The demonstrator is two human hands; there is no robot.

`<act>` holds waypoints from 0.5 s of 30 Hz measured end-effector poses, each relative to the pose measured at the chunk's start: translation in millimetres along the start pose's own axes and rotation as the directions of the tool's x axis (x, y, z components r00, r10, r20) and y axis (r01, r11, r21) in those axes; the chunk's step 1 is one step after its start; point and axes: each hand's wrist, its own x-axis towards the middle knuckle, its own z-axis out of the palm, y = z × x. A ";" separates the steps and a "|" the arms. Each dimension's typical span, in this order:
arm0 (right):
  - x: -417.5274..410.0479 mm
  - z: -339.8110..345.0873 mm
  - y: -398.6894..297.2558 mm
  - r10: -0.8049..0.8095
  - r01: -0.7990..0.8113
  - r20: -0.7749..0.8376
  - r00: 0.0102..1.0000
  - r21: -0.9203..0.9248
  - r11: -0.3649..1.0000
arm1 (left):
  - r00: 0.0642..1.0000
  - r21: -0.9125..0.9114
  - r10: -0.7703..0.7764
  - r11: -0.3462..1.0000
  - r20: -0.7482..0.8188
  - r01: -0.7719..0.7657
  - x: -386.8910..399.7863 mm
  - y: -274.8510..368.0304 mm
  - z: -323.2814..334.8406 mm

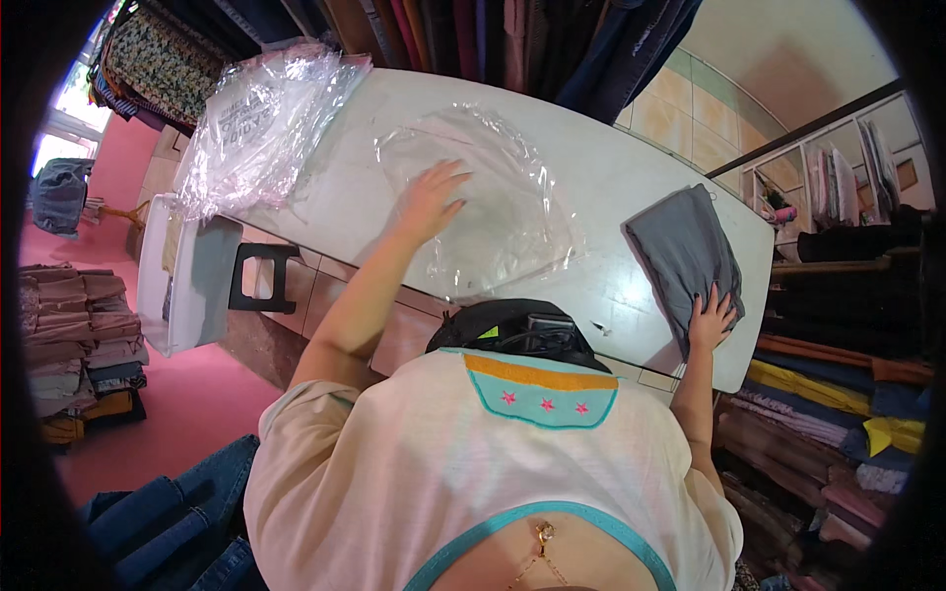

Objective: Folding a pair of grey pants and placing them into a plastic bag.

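A clear plastic bag [502, 214] lies spread out on the white table [591, 177] in front of me. On its left part rests my left hand [437, 199], fingers apart and gripping nothing. Toward the table's right end is a folded grey garment [676, 244], its kind hard to tell. My right hand [713, 318] lies flat on the garment's near end with the fingers spread; it presses on the cloth rather than grasping it.
A pile of clear plastic bags [259, 125], some printed, covers the table's left end. Below it stand a white plastic bin [199, 281] and a black stool [264, 277]. Clothes hang [473, 37] along the far edge. Folded clothes are stacked at right [813, 414] and left [81, 332].
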 end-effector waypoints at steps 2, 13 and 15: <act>-1.3 -8.3 -6.5 0.002 -0.002 0.005 1.000 0.028 1.000 | 0.999 0.149 -0.041 0.988 0.019 0.038 -31.5 -17.4 -1.1; -80.3 -55.1 -228.4 -0.654 0.759 -0.386 0.651 0.344 0.553 | 0.788 0.326 -0.520 0.846 0.330 0.421 -6.7 110.1 30.2; -96.8 -46.6 -252.4 -0.699 0.771 -0.338 0.630 0.383 0.509 | 0.810 0.270 -0.457 0.886 0.368 0.377 -22.4 111.2 31.3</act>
